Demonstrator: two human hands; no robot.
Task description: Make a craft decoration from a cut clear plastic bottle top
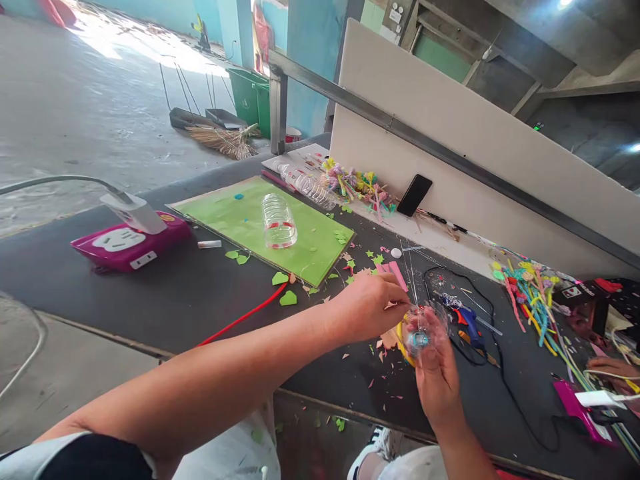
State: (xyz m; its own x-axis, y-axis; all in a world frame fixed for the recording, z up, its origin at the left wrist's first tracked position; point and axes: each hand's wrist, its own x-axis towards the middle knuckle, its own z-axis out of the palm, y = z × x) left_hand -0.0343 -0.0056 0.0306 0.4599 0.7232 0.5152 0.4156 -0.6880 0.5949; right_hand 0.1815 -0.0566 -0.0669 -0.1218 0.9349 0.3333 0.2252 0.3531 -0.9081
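My right hand (437,373) is closed around a small clear plastic piece with a blue centre (419,338), held up over the dark table (175,293). My left hand (367,307) reaches across and pinches something thin at the top of that piece; thin wires (407,273) rise from it. A yellow bit shows under the piece. A blue glue gun (467,320) with a black cord lies just right of my hands.
A green sheet (225,217) carries a cut clear bottle (279,222); another bottle (313,190) lies behind. A pink power strip (130,243) sits left, a phone (414,195) leans on the white board, coloured pipe-cleaner pieces (530,297) lie right. Another person's hand (613,367) is at far right.
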